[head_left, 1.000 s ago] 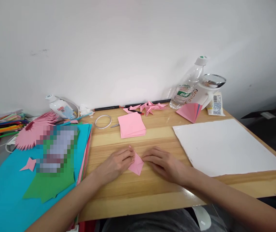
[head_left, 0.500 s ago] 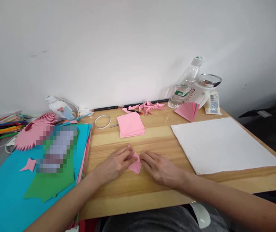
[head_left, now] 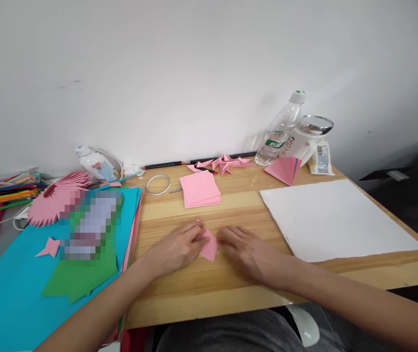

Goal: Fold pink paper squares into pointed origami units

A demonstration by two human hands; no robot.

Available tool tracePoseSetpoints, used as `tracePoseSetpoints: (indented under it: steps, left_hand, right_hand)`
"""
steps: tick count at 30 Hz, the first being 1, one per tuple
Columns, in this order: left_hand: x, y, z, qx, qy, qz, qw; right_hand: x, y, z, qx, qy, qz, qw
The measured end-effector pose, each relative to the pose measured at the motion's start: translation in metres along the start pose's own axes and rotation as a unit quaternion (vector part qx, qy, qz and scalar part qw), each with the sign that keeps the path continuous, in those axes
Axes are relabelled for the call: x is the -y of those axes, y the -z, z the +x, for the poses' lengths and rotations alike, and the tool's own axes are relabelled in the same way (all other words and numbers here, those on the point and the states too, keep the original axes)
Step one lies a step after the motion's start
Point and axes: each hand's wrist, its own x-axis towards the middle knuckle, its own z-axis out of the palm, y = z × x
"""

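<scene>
A small piece of folded pink paper lies on the wooden table in front of me, creased into a pointed, kite-like shape. My left hand is closed on its left side, thumb and fingers pinching and pressing it down. At its right corner, my right hand has curled fingers closed against the edge; the fingertips are partly hidden. Behind the hands rests a stack of square pink paper. Several folded pink pieces are heaped near the wall.
A white board lies to the right. Behind it stand a water bottle, a mug and a folded pink cone. A tape roll is left of the stack. Blue sheets and green paper cover the left side.
My right hand has shifted slightly rightward, showing more of the folded paper's right side. My left hand keeps its hold. The whole view has moved slightly.
</scene>
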Motion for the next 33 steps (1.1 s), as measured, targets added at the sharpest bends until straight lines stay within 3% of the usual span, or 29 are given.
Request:
tracePoseSetpoints:
  steps: [8, 18, 24, 33]
  left_hand:
    - [-0.010, 0.002, -0.006, 0.058, 0.018, 0.089, 0.994]
    - [-0.013, 0.003, -0.006, 0.074, 0.053, 0.029, 0.995]
    - [-0.016, 0.009, -0.003, 0.085, 0.053, 0.014, 0.995]
    - [-0.017, 0.009, -0.003, 0.041, 0.067, -0.015, 0.997]
  right_hand:
    - [-0.008, -0.001, 0.014, -0.036, -0.107, 0.064, 0.992]
    - [-0.010, -0.006, 0.037, 0.044, -0.083, -0.029, 0.995]
    - [-0.019, -0.012, 0.059, 0.071, -0.132, -0.048, 0.988]
    - [-0.024, -0.010, 0.070, 0.080, -0.155, -0.038, 0.984]
